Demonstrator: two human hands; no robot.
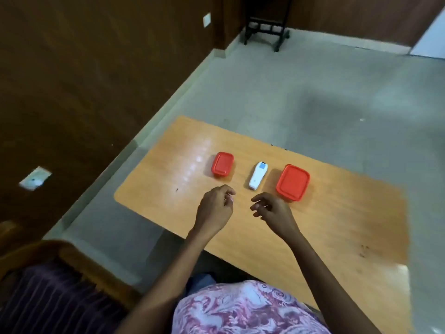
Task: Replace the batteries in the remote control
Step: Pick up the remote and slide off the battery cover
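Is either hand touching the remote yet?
Apart. The head view shows bare table between the remote and both the left hand and right hand.

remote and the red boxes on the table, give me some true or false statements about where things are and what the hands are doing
1. The remote lies between two red containers. True.
2. The left hand is gripping the remote. False: it hovers near the remote, holding nothing.
3. The small red container has its lid off. False: a red lid covers it.
4. The large red container sits right of the remote. True.
5. The right hand rests on the large container. False: it hovers over the table, apart from the container.
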